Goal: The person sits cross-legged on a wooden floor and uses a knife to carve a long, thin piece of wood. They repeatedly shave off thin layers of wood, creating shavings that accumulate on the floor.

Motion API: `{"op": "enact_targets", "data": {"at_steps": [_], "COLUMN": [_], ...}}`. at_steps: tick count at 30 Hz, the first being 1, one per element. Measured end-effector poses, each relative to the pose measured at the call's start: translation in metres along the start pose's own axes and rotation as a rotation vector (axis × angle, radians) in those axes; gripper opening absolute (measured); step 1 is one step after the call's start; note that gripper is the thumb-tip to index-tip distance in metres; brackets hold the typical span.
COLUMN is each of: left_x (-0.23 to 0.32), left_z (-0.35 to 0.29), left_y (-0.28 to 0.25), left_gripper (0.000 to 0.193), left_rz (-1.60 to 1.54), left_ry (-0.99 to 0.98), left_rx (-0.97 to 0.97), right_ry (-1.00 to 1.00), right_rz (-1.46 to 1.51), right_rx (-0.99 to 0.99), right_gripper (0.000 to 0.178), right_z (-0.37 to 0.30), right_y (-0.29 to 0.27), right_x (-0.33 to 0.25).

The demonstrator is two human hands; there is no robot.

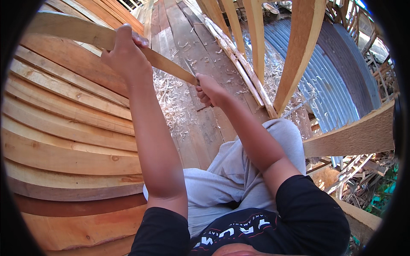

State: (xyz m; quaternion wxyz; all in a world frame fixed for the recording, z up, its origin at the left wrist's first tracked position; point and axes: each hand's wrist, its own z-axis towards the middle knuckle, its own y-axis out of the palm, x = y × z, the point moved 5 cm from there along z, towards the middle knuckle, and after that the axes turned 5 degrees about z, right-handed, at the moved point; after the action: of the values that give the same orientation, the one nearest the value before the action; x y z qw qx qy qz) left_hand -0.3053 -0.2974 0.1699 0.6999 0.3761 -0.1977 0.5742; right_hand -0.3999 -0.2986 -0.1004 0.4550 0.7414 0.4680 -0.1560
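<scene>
My left hand (pixel 128 55) is closed around a long, flat wooden strip (pixel 168 67), which slants from the upper left down toward the middle. The strip widens on the far left, beyond my fist. At its narrow lower end my right hand (pixel 208 90) is curled shut on a knife (pixel 190 67). Only a thin blade shows, pointing up and away past the strip's edge; the handle is hidden in my fingers. Whether the blade touches the wood I cannot tell.
Stacked planks (pixel 72 123) rise along my left. Curly shavings (pixel 173 100) litter the board floor (pixel 194 145). Peeled poles (pixel 237 59) and upright wooden posts (pixel 299 55) stand to the right, before corrugated metal sheets (pixel 316 77). A thick beam (pixel 350 134) lies beside my bent knee.
</scene>
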Motion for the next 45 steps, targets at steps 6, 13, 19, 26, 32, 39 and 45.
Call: {"op": "enact_targets", "data": {"at_steps": [6,13,19,26,32,39,45], "left_x": [0.001,-0.001,-0.005,-0.013,-0.016,-0.01,0.025], "left_z": [-0.007,0.003,0.013,0.013,-0.009,-0.016,-0.029], "left_y": [-0.006,-0.027,-0.092,-0.196,-0.24,-0.26,-0.267], "left_gripper": [0.025,0.022,0.023,0.026,0.027,0.019,0.032], "left_rz": [0.047,-0.033,-0.046,-0.118,-0.058,-0.01,0.493], "left_ry": [0.007,-0.001,-0.058,-0.101,-0.06,-0.134,-0.278], "left_rx": [0.021,0.007,0.171,0.372,0.433,0.137,0.0], "right_ry": [-0.04,-0.026,-0.146,-0.387,-0.526,-0.6,-0.568], "right_rz": [0.026,-0.062,-0.272,-0.566,-0.868,-1.164,-1.089], "right_rx": [-0.09,-0.011,0.165,0.243,0.093,0.214,0.191], "right_gripper": [0.05,0.052,0.049,0.056,0.062,0.065,0.061], "right_z": [-0.026,-0.023,-0.012,0.016,0.029,0.037,0.054], "right_y": [0.028,0.016,0.016,0.016,0.037,0.045,0.03], "right_x": [-0.004,0.0,0.006,0.012,0.03,0.042,0.044]}}
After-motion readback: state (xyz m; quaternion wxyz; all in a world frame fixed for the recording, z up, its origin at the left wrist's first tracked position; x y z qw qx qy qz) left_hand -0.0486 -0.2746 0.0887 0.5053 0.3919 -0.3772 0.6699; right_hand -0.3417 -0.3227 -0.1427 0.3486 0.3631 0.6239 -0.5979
